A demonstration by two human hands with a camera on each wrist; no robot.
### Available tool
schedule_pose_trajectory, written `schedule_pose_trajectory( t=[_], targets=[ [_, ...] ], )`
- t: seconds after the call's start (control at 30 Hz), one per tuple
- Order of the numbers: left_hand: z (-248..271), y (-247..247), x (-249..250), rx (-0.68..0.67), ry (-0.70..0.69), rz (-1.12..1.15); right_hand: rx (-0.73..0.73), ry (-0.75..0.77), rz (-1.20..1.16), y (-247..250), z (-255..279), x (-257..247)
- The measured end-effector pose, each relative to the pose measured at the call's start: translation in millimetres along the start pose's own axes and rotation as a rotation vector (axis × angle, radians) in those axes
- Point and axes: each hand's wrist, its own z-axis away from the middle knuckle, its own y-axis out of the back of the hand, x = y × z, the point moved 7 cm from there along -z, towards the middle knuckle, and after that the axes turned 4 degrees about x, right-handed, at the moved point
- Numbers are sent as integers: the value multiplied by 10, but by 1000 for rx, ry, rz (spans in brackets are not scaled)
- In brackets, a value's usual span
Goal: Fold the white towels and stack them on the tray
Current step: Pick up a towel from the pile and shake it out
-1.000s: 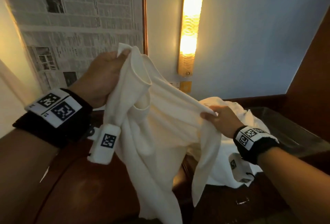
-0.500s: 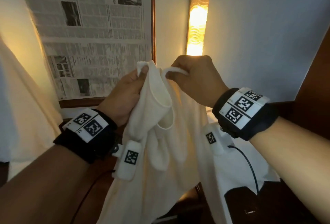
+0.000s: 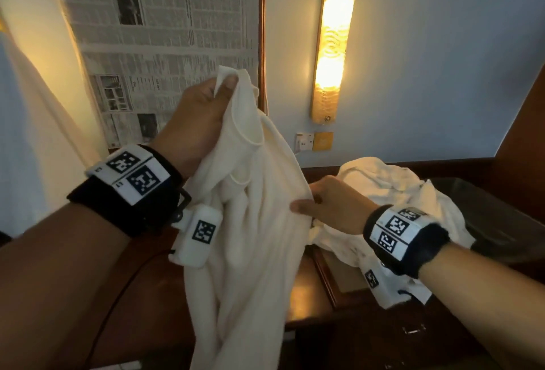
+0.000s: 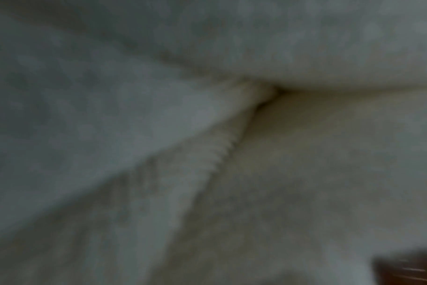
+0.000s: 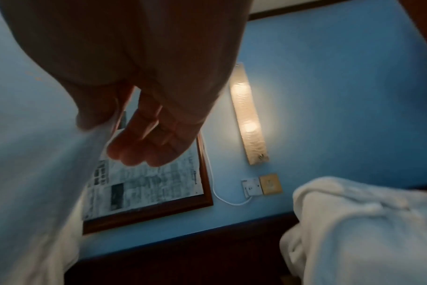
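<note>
Holding white towel aloft: left hand grip clenches corner (bunched), right hand pinches edge.

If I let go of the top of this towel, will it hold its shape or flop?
Probably flop: the towel hangs in loose folds below the left hand. It looks soft and thick, likely not slippery, since the right hand holds an edge with a light pinch.

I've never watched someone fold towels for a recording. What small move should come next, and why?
Probably the right hand should slide along the edge to the towel's far corner. The left hand pinches a top corner, but the cloth hangs bunched, so it needs spreading before a fold.
</note>
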Motion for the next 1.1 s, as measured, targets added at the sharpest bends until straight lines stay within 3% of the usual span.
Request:
schedule_pose_trajectory(
  t=[0.13, 0.23, 0.37, 0.5, 0.7, 0.83, 1.0, 1.1],
  targets=[
    [85, 188, -81, -5, 34, -116, 220, -37, -278, 67, -61, 217],
    [206, 192, -232, -44, 122, -154, 410, 105, -438, 335, -149, -42],
    [323, 143, -427, -29, 198, -52, 411, 312, -315, 466, -295, -691],
    [326, 65, -498, 19, 231, 63, 501, 350, -231, 534, -390, -903],
    [217, 153, -460, 84, 163, 9, 191, 362, -282, 317, -216, -757],
    [101, 137, -432, 18, 179, 207, -17, 156, -45, -79, -147, -159],
    [39, 40, -417, 13, 164, 163, -49, -45, 97, -182, -110, 572],
    [24, -4, -472, 5, 183, 116, 114, -70, 210, 154, -155, 680]
  ],
)
